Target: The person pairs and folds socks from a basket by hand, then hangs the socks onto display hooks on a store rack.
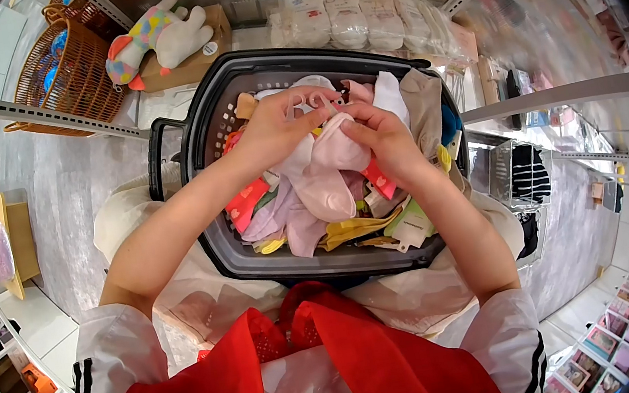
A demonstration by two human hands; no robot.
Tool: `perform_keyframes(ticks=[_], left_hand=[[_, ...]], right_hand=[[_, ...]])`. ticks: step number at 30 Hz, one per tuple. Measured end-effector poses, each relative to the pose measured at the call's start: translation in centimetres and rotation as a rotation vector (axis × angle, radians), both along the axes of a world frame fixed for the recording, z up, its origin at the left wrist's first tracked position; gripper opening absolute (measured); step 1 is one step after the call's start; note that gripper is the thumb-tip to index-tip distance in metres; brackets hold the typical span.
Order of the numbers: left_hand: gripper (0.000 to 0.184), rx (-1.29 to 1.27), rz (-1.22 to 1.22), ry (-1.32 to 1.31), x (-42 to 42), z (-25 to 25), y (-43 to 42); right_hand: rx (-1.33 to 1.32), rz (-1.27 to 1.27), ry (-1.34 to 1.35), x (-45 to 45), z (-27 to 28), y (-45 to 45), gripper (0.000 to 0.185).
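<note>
A pale pink sock-like cloth item [331, 174] hangs between my hands above a dark grey basket [238, 255]. My left hand [284, 124] has its fingers closed on a thin pale strap or edge at the item's top. On the right, my right hand [378, 135] pinches the folded pink fabric between thumb and fingers. Beneath both hands the basket holds several socks and small garments: a red piece with hearts [247, 202], a lilac one [273, 214], a mustard yellow one [355, 229] and a beige one [422, 105]. A white tag [413, 227] shows at the lower right.
Behind the basket are wrapped white packs [346, 23] on a shelf and a plush toy [168, 40] on a cardboard box. A wicker basket [64, 71] stands at upper left. Metal shelf bars [558, 95] cross both sides. A wire rack [521, 175] holds dark striped items at right.
</note>
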State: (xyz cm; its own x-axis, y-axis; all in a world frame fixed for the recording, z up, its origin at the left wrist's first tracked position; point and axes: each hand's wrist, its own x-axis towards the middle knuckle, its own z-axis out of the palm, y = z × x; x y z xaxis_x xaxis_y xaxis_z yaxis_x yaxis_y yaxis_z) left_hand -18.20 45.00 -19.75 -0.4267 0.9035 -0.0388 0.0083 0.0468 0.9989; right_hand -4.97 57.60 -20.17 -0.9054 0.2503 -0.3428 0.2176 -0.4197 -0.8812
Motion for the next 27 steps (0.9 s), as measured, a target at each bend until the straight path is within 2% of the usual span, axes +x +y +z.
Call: perform_keyframes(ticks=[3, 6, 9, 12, 16, 19, 22, 25, 27], left_hand=[[0.018, -0.058, -0.062, 0.036, -0.1, 1.4, -0.2], [0.015, -0.051, -0.083, 0.081, -0.2, 1.5, -0.2], [0.015, -0.045, -0.029, 0.12, -0.3, 0.8, -0.2], [0.017, -0.043, 0.029, 0.115, -0.2, 0.6, -0.2], [0.018, -0.071, 0.074, 0.126, 0.1, 0.9, -0.3], [0.018, -0.132, 0.035, 0.121, 0.0, 1.5, -0.5], [0.016, -0.049, 0.056, -0.012, -0.2, 0.8, -0.4], [0.02, -0.165, 0.139, 0.121, -1.0, 0.2, -0.6], [0.024, -0.114, 0.108, 0.099, -0.9, 0.0, -0.6]], right_hand=[[-0.217, 0.006, -0.009, 0.0, 0.5, -0.2, 0.018], [-0.301, 0.004, -0.048, 0.1, 0.1, 0.0, 0.015], [0.352, -0.071, -0.058, -0.3, -0.5, -0.4, 0.013], [1.132, -0.322, 0.131, -0.4, -0.9, 0.2, 0.013], [0.57, -0.203, 0.066, -0.4, 0.0, -0.3, 0.013], [0.831, -0.117, 0.198, -0.6, -0.3, -1.7, 0.013], [0.67, -0.049, 0.079, -0.4, -0.8, -1.4, 0.017], [0.446, -0.075, -0.012, -0.5, 0.2, -1.4, 0.019], [0.398, -0.09, -0.012, -0.5, 0.2, -1.3, 0.018]])
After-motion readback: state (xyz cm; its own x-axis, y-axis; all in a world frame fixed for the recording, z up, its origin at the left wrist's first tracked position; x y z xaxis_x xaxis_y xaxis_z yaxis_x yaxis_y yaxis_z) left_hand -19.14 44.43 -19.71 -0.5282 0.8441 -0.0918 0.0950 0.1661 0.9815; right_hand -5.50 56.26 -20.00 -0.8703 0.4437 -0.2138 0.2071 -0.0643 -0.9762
